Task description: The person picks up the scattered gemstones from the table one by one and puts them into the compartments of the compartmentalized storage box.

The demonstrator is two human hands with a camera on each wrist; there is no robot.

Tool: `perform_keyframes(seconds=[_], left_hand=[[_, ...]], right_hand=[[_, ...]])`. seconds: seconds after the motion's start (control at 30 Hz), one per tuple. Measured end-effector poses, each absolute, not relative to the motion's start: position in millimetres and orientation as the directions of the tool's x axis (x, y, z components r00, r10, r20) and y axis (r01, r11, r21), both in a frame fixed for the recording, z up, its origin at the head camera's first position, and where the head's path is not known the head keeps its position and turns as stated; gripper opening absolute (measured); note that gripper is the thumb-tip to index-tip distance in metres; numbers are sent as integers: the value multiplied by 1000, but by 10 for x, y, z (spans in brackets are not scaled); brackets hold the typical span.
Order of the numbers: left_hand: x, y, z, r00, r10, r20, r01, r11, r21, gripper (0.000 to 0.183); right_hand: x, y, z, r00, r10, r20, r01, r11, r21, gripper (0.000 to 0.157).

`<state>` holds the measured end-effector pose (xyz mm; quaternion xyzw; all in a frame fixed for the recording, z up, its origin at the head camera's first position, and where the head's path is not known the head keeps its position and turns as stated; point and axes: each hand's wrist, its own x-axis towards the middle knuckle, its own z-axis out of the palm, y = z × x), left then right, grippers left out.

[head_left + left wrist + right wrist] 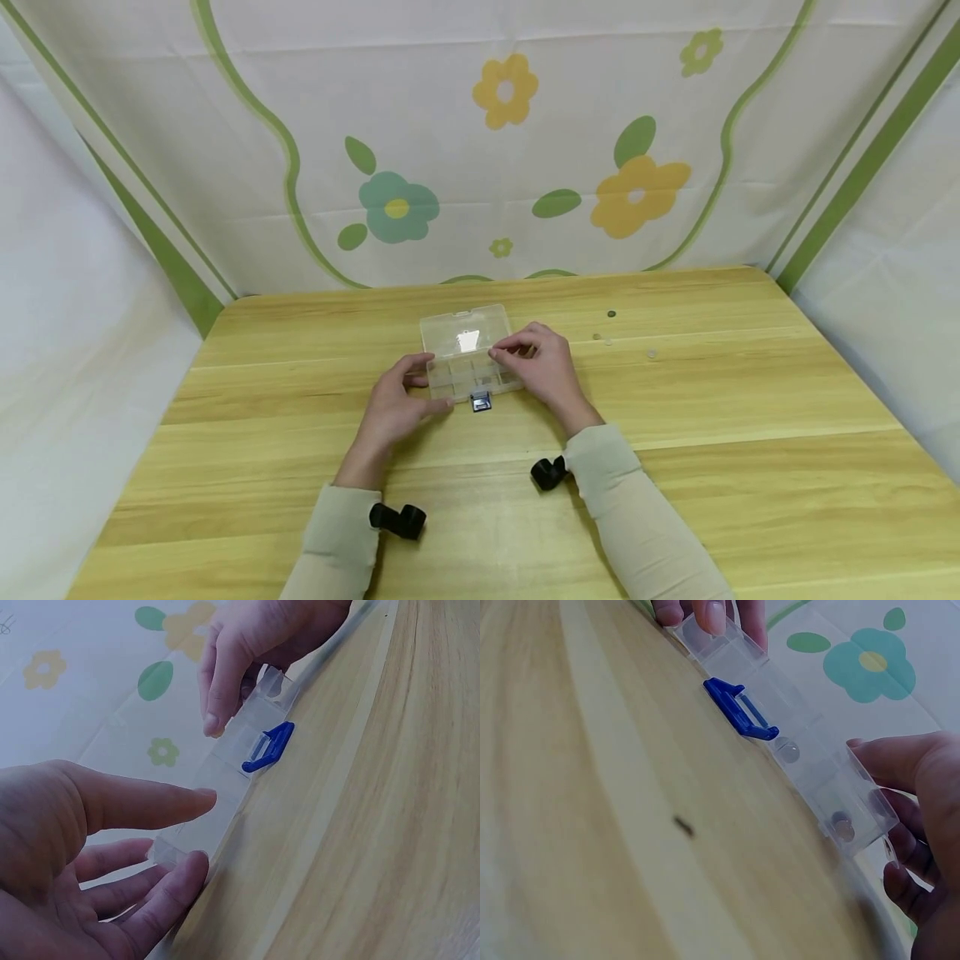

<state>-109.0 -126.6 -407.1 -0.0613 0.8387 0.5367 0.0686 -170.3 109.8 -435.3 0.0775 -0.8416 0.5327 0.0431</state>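
Observation:
A clear plastic compartment box (442, 377) lies on the table with its lid (442, 332) raised at the back and a blue latch (731, 709) at its front edge. My left hand (397, 404) grips the box's left end, thumb in front and fingers behind. Over the right half, my right hand (543, 367) has its thumb and index fingertips brought close together; I cannot tell whether something small is between them. In the right wrist view, a small round disc (787, 749) lies in one compartment and another disc (844, 826) nearer that hand.
To the right of the box lie a dark small disc (611, 314), a tan disc (597, 337), a faint pale disc (608, 342) and a whitish disc (652, 354). The wooden table (712, 492) meets a flowered cloth (450, 258) behind, with white cloth at both sides.

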Motion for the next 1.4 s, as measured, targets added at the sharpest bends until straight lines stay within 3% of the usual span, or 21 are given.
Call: perform_keyframes(seconds=[1.4], left_hand=[[-1112, -1272, -4093, -981, -53, -189, -194, 399, 896, 76]], right_hand=[[-1708, 1026, -4351, -969, -125, 213, -247, 492, -835, 12]])
